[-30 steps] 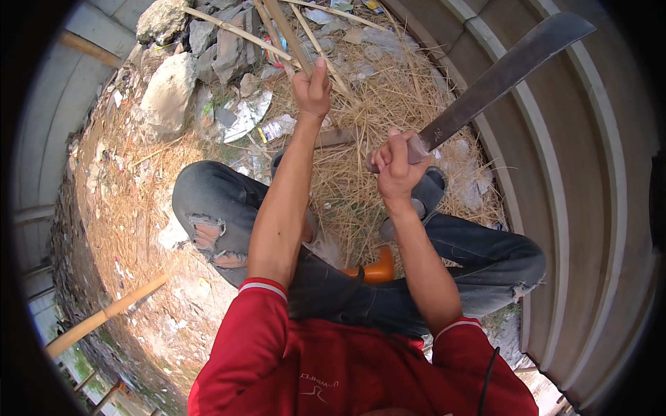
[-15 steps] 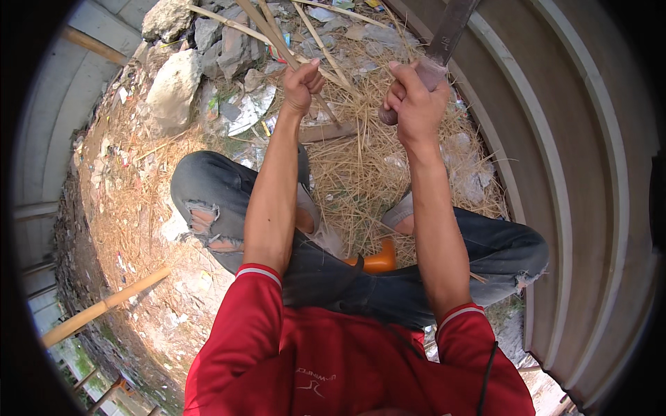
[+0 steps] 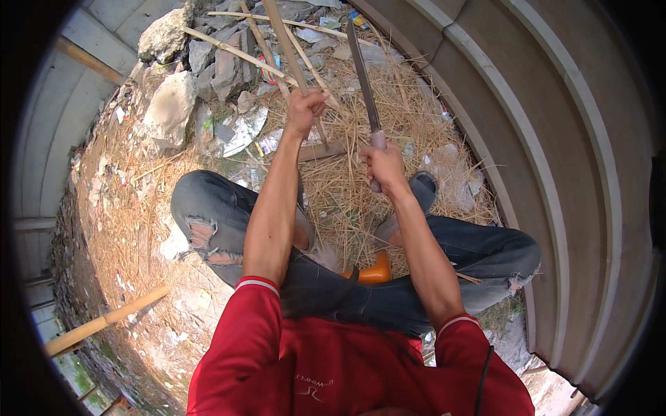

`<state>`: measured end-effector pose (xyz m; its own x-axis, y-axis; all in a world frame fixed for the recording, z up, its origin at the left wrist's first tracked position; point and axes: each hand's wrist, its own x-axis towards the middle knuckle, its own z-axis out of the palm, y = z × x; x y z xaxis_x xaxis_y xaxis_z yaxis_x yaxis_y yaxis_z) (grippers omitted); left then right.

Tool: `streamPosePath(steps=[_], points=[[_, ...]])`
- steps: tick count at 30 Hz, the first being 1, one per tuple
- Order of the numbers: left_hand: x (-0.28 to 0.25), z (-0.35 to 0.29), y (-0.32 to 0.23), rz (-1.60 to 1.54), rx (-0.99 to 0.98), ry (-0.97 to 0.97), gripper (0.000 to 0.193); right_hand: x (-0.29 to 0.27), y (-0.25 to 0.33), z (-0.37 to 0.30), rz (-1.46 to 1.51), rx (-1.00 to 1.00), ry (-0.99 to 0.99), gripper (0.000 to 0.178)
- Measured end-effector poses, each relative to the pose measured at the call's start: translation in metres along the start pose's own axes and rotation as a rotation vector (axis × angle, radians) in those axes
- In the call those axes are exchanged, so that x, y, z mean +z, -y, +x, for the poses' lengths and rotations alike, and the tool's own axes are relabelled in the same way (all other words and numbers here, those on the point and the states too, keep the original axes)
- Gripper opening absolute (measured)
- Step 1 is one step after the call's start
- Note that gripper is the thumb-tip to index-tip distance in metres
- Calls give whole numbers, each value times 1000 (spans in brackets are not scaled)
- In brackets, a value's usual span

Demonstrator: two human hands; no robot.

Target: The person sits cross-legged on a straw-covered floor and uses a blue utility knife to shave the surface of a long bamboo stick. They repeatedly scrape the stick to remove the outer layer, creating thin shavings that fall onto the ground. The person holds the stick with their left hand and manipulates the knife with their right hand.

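Observation:
My left hand [image 3: 306,111] is closed around a long bamboo strip [image 3: 283,38] that stands at a slant, its lower end coming down by a flat piece of wood [image 3: 322,151] on the ground. My right hand [image 3: 386,166] grips the handle of a machete [image 3: 364,76]. The long dark blade points away from me, to the right of the strip and apart from it. Both forearms reach forward between my bent knees.
Beyond my left hand lie more bamboo strips [image 3: 229,48] and large rocks [image 3: 171,107]. Straw-like shavings [image 3: 340,201] cover the ground between my feet. A corrugated metal wall [image 3: 499,139] curves along the right. An orange object [image 3: 375,270] sits by my legs.
My right hand has come down and to the left with the machete, whose blade now stands nearer the strip. The left hand, still holding the strip, has shifted slightly nearer to me.

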<state>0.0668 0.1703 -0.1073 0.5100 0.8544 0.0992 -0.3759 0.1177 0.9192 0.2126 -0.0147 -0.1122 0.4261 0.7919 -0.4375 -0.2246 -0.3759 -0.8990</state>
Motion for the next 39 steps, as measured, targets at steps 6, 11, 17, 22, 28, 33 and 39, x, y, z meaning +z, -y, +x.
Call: streamPosePath(steps=[6, 11, 17, 22, 28, 33, 39], points=[[-17, -10, 18, 65, 290, -164, 56, 19, 53, -23, 387, -303, -10, 18], [-22, -5, 30, 356, 367, -256, 67, 8, -44, -35, 69, -194, -95, 21], [-9, 1, 32, 237, 402, -225, 63, 7, -129, -52, -238, -6, -129, 28], [-5, -9, 38, -57, 410, -222, 67, 18, -131, -56, -304, 53, -64, 28], [-3, -3, 30, -71, 439, -394, 69, 23, -137, -65, -397, -42, -23, 25], [10, 0, 34, 12, 486, -533, 67, 31, -146, -63, -242, 148, 28, 19], [9, 0, 48, 231, 464, -636, 65, 39, -140, -71, -88, 408, 18, 19]])
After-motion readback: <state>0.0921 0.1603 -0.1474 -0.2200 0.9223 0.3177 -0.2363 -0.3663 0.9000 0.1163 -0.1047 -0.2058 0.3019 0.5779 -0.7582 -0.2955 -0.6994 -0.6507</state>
